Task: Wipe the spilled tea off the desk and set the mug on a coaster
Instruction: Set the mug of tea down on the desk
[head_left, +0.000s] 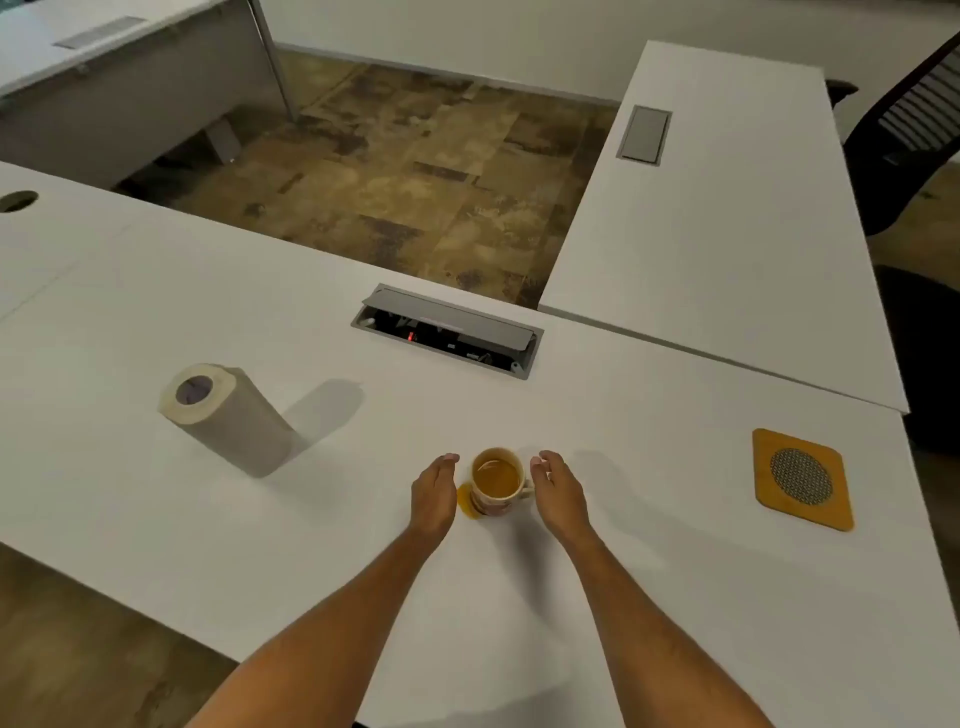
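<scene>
Open hands flank the mug

The left hand (434, 496) and right hand (558, 491), both empty, sit beside the mug (497, 480); spilled tea (464, 501) lies by the left hand on the bench (649, 467).

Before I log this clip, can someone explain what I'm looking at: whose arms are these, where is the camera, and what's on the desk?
This is one view from a camera worn on a person's head, looking down at their bare arms. The left hand and right hand flank a patterned ceramic mug of tea; neither visibly grips it. An amber tea puddle sits at its base on the white desk. A paper towel roll stands to the left, an orange square coaster lies to the right, and an open grey cable box is behind.
</scene>
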